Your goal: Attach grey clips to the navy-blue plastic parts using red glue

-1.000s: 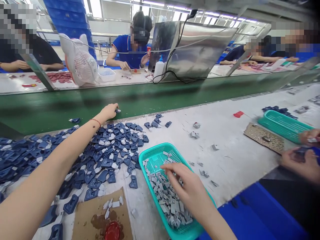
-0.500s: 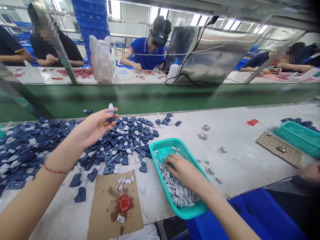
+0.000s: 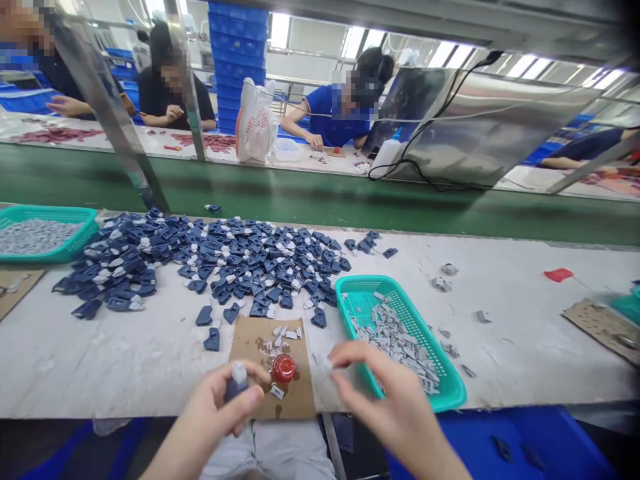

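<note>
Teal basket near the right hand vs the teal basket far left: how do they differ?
The near basket is fully in view, turned at an angle, with grey clips heaped at one end and bare mesh at the other. The far-left basket is cut off by the frame edge, sits squarer to the table edge, and its visible part is covered. Both are teal mesh holding grey clips.

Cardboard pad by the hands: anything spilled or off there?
Yes. The cardboard pad carries brown wet-looking stains around the red cap, as if liquid spilled or dripped. A few grey clips lie loose on the table outside the teal basket, and one blue part sits on the green belt.
</note>
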`<state>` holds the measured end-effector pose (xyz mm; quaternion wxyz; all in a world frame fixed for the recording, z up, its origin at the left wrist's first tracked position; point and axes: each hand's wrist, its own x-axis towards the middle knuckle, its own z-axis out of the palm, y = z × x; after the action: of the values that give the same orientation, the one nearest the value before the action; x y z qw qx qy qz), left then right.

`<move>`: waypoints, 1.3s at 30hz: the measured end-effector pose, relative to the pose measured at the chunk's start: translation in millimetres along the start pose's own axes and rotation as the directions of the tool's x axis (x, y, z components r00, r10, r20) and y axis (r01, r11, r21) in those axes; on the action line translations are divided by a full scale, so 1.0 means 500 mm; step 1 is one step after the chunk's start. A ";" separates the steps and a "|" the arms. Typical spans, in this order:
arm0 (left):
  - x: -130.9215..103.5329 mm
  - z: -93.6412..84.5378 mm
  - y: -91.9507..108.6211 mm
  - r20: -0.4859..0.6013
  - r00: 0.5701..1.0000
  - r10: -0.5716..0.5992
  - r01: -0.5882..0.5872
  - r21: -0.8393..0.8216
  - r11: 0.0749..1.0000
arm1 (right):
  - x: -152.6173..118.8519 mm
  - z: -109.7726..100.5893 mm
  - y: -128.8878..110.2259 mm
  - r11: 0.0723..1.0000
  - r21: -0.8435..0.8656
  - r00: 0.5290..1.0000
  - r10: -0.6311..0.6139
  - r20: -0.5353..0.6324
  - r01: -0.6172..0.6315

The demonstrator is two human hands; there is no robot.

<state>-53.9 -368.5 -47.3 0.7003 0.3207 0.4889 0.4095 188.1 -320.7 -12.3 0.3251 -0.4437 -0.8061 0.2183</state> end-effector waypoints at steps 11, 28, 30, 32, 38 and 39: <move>-0.105 0.001 -0.124 -0.084 0.996 0.025 -0.007 0.212 0.977 | -0.149 0.176 -0.124 0.974 0.155 0.986 -0.163 -0.033 0.166; -0.124 -0.023 -0.188 -0.032 0.970 -0.240 0.240 -0.012 0.971 | -0.199 0.208 -0.117 0.961 -0.072 0.957 -0.254 0.142 0.266; -0.120 -0.025 -0.185 -0.057 0.968 -0.244 0.246 0.021 0.969 | -0.194 0.210 -0.114 0.967 -0.084 0.965 -0.228 0.126 0.240; -0.115 -0.026 -0.179 -0.096 0.966 -0.241 0.249 0.077 0.966 | -0.186 0.207 -0.111 0.964 -0.106 0.966 -0.232 0.112 0.244; -0.091 -0.023 -0.148 -0.117 0.973 -0.197 0.219 0.226 0.949 | -0.156 0.182 -0.109 0.963 -0.081 0.956 -0.242 0.164 0.257; -0.087 -0.022 -0.138 -0.100 0.980 -0.170 0.189 0.244 0.951 | -0.150 0.177 -0.109 0.965 -0.073 0.957 -0.238 0.166 0.253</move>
<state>-54.5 -438.3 -91.2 0.6685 0.3450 0.5911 0.2909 123.1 -418.8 -63.3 0.2646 -0.3365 -0.8872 0.1721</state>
